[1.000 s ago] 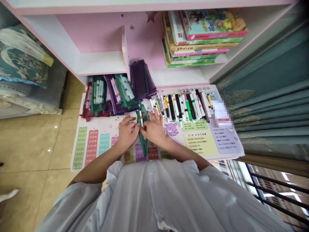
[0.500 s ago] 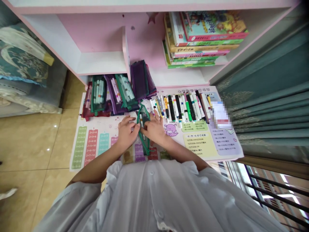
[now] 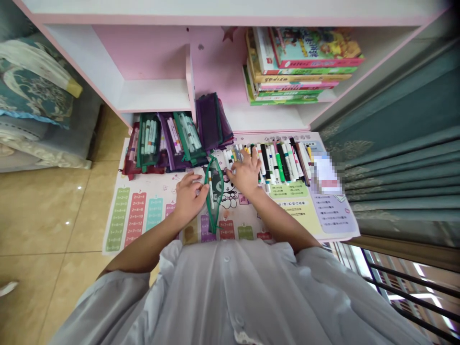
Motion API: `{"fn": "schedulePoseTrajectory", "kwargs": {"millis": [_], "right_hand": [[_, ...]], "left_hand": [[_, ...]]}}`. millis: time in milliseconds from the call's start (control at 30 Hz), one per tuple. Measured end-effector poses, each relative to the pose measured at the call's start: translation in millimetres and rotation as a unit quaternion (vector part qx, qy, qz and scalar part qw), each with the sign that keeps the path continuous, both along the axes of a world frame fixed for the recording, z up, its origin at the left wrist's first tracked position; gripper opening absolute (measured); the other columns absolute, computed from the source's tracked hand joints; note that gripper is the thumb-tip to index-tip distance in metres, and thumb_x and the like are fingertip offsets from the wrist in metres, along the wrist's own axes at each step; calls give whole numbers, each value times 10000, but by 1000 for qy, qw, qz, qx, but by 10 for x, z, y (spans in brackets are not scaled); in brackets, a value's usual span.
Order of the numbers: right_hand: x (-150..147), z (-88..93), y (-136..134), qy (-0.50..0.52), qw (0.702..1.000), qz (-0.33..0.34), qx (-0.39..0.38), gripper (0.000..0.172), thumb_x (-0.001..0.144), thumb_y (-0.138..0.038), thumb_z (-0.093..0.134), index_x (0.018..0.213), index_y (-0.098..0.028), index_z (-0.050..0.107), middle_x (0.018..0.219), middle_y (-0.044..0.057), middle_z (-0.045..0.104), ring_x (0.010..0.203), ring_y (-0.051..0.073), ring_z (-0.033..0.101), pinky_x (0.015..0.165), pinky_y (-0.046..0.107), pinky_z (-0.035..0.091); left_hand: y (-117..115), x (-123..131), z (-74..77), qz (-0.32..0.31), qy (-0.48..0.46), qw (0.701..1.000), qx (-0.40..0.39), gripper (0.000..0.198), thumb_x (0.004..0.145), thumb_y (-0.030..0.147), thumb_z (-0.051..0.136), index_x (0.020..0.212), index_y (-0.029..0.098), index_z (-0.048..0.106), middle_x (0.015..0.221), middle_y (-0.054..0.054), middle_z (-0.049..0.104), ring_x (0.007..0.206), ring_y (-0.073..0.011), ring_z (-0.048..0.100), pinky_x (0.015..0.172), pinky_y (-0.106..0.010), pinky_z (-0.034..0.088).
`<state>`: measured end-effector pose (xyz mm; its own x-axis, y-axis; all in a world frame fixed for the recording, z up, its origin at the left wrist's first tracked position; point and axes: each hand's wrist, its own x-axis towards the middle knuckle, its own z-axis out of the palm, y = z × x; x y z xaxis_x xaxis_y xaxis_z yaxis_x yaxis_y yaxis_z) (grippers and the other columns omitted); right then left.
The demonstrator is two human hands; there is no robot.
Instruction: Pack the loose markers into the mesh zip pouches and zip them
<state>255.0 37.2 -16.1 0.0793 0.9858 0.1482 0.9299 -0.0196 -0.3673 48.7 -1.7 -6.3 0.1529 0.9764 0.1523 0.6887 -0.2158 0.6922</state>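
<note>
My left hand (image 3: 189, 195) pinches the left edge of a green mesh pencil pouch (image 3: 213, 191) that lies open on a printed learning mat (image 3: 143, 211); one marker lies inside it. My right hand (image 3: 246, 173) rests with fingers spread on the left end of a row of several markers (image 3: 278, 160) lined up on the mat. Nothing shows in its grasp.
Several filled mesh pouches, green and purple (image 3: 168, 139), lean at the foot of a pink and white shelf unit (image 3: 151, 91). A stack of books (image 3: 298, 64) lies on the shelf. A green curtain (image 3: 406, 143) hangs at the right, pillows (image 3: 32, 96) at the left, tiled floor (image 3: 43, 215).
My right hand has left the pouch and moved up and right onto the row of markers. The left hand keeps its hold on the pouch edge.
</note>
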Motion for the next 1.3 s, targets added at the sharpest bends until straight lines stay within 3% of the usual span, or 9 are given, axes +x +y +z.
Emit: {"fn": "schedulePoseTrajectory", "kwargs": {"millis": [233,400,600,733,900,1300], "right_hand": [[-92,-91,2,-36,999,20,1,195,831,-294,666,875,-131,762,1540,185,409,1504,459,151,1144,722,173],[-115,-100,16,-36,999,36,7,137,778,-232,666,811,-131,752,1522,191,448,1498,456,189,1139,725,191],[-68,131,-133,24,999,13,44,153,731,-243,656,597,-168,665,1504,139,487,1496,439,216,1126,680,264],[-63,354,-345,71,993,40,80,189,737,-275,648,566,-198,630,1494,92,501,1508,414,210,1123,617,315],[-220,448,-535,78,993,87,36,189,718,-267,676,550,-193,632,1492,119,510,1511,410,213,1167,571,274],[-511,291,-468,4,991,103,-84,210,798,-333,677,785,-149,776,1526,186,463,1497,441,216,1121,705,240]], "left_hand": [[5,-2,1,0,-3,1000,1,333,876,383,558,603,213,649,1112,-72,721,1261,-293,573,1088,-496,451],[5,-3,-9,-2,-2,1000,2,338,881,385,555,604,215,648,1100,-75,719,1257,-290,574,1081,-496,458],[3,-13,7,-5,5,1000,-4,345,889,375,545,599,215,644,1117,-79,713,1261,-291,569,1078,-496,457],[4,-7,13,-6,7,1000,-3,347,885,375,547,589,218,639,1117,-71,720,1262,-294,565,1076,-501,455],[3,-1,12,-6,6,1000,2,347,890,369,542,596,216,645,1112,-69,726,1254,-293,571,1077,-503,451],[4,7,-15,-5,13,1000,13,330,882,356,541,598,222,643,1099,-65,726,1238,-281,580,1057,-494,472]]}}
